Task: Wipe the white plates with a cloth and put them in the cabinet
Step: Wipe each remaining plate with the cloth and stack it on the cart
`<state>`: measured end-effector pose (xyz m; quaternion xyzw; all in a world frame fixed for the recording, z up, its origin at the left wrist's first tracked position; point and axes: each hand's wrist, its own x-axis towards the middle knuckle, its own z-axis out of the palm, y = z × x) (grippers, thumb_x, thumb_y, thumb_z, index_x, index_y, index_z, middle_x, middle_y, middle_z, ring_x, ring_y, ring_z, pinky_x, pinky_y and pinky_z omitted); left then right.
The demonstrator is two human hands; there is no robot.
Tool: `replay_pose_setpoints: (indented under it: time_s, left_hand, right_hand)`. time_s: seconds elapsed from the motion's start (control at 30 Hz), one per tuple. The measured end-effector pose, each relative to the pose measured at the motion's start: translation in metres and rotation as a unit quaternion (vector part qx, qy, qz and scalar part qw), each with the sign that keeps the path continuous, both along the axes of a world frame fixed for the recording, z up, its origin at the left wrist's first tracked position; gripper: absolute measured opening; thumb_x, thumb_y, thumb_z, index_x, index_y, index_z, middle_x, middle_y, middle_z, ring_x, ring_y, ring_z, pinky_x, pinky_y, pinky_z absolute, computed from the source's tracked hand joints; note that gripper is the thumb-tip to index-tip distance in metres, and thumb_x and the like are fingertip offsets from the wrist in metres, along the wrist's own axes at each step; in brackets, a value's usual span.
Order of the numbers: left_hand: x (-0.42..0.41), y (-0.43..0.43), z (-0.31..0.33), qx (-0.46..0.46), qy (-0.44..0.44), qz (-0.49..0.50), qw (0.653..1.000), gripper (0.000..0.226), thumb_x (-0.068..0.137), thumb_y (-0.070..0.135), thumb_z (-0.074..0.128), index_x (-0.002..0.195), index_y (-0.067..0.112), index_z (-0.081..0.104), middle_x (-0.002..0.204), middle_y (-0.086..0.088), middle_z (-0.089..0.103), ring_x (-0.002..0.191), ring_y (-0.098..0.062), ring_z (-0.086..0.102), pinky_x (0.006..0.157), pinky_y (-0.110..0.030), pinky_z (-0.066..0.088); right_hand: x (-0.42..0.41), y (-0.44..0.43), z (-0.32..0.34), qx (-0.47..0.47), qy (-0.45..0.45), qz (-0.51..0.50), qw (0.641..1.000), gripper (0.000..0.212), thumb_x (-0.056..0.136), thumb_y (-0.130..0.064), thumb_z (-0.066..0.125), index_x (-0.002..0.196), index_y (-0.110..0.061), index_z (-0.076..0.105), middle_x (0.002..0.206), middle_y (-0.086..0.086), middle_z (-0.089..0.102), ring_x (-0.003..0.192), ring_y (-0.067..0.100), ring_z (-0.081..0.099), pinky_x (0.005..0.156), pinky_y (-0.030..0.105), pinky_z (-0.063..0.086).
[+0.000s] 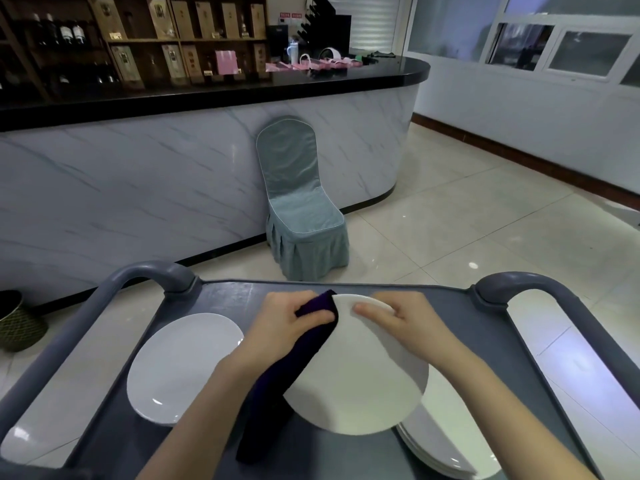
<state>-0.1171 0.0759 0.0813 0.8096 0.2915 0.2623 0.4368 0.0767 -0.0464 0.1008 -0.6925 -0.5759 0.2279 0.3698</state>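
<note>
White plate (356,386), tilted at lower centre, is pinched by its top rim in the right hand (398,323) while the left hand (280,327) grips the purple cloth (273,407) against it; a hard wipe might knock it onto the stack (440,452) below.

A restaurant bar area: marble-fronted counter (207,161), wine shelves (131,36), covered banquet chair (301,209), grey service cart (221,299).

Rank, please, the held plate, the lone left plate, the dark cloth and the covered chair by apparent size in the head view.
1-2. The held plate and the covered chair: about alike; the plate is far nearer, so unranked.
3. The lone left plate.
4. The dark cloth, partly hidden by the left hand.
</note>
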Motion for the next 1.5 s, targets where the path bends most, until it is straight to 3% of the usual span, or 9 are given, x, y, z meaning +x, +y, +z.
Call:
replay_pose_setpoints:
  time_s: [0.27,0.53,0.73,0.93,1.03,1.13,1.27,1.37,1.5]
  left_hand:
    - [-0.005,-0.013,-0.023,-0.2,-0.11,0.205,0.952,0.017,0.092,0.027,0.065,0.076,0.028,0.069,0.074,0.002,0.074,0.062,-0.008,0.065,0.058,-0.025,0.052]
    - [-0.001,-0.005,-0.016,-0.094,-0.035,0.074,0.992,0.014,0.087,0.02,0.071,0.073,0.019,0.068,0.072,-0.003,0.071,0.061,-0.006,0.059,0.059,-0.02,0.047]
    - [-0.001,-0.024,-0.036,-0.227,-0.137,0.197,0.944,0.023,0.092,0.017,0.065,0.069,0.015,0.068,0.069,-0.003,0.072,0.059,-0.01,0.061,0.053,-0.021,0.049]
    - [0.003,-0.004,-0.01,-0.09,0.005,0.016,0.996,0.014,0.081,0.021,0.076,0.073,0.012,0.068,0.071,-0.011,0.068,0.061,-0.009,0.056,0.058,-0.022,0.045]
    - [0.006,-0.004,-0.004,-0.09,0.014,0.026,0.996,0.018,0.082,0.025,0.074,0.07,0.014,0.066,0.062,0.002,0.064,0.057,-0.006,0.053,0.054,-0.018,0.042]
    - [0.005,-0.012,-0.013,-0.225,-0.125,0.2,0.945,0.018,0.089,0.022,0.068,0.072,0.017,0.071,0.068,0.003,0.073,0.057,-0.007,0.063,0.051,-0.018,0.049]
    - [0.03,-0.045,-0.033,-0.369,-0.226,0.377,0.819,0.017,0.093,0.028,0.065,0.078,0.02,0.07,0.075,0.002,0.074,0.069,-0.013,0.067,0.06,-0.026,0.055]
    - [0.026,-0.038,-0.037,-0.381,-0.23,0.384,0.809,0.017,0.093,0.028,0.065,0.084,0.015,0.071,0.078,0.0,0.072,0.073,-0.018,0.066,0.061,-0.028,0.052]
    - [0.0,-0.016,-0.032,-0.304,-0.187,0.346,0.868,0.023,0.093,0.028,0.065,0.078,0.011,0.071,0.069,-0.003,0.073,0.063,-0.016,0.066,0.058,-0.031,0.055]
  right_hand:
    - [0.001,-0.005,-0.012,0.101,0.202,-0.249,0.942,0.045,0.093,-0.04,0.064,0.063,-0.008,0.053,0.059,-0.009,0.048,0.054,0.007,0.041,0.05,0.017,0.034]
    - [0.002,-0.005,0.001,0.037,0.043,-0.087,0.995,0.046,0.093,-0.039,0.065,0.059,-0.013,0.049,0.057,-0.008,0.04,0.057,0.006,0.035,0.053,0.023,0.028]
    - [0.008,-0.009,-0.011,0.106,0.175,-0.246,0.948,0.047,0.093,-0.04,0.064,0.067,-0.002,0.055,0.059,-0.004,0.046,0.053,0.007,0.038,0.048,0.016,0.031]
    - [-0.006,-0.008,-0.013,0.015,0.033,-0.052,0.998,0.048,0.092,-0.039,0.066,0.054,-0.021,0.044,0.049,-0.013,0.038,0.049,0.003,0.033,0.048,0.017,0.027]
    - [-0.007,-0.007,-0.011,0.025,0.051,-0.069,0.996,0.048,0.093,-0.038,0.066,0.052,-0.021,0.047,0.049,-0.013,0.041,0.049,0.002,0.035,0.049,0.016,0.028]
    - [-0.011,-0.007,-0.016,0.117,0.196,-0.252,0.941,0.053,0.092,-0.037,0.067,0.058,-0.008,0.038,0.057,-0.006,0.036,0.052,0.009,0.031,0.047,0.019,0.027]
    - [-0.053,0.009,-0.034,0.187,0.436,-0.424,0.771,0.047,0.095,-0.045,0.059,0.065,-0.009,0.055,0.06,-0.008,0.06,0.052,0.009,0.057,0.05,0.018,0.047]
    - [-0.053,0.006,-0.042,0.151,0.433,-0.35,0.817,0.028,0.098,-0.04,0.057,0.086,-0.018,0.071,0.082,-0.009,0.074,0.077,0.01,0.069,0.069,0.026,0.055]
    - [-0.011,-0.001,-0.028,0.129,0.295,-0.25,0.913,0.011,0.093,-0.031,0.067,0.094,-0.02,0.069,0.078,-0.011,0.072,0.075,0.01,0.065,0.071,0.023,0.047]
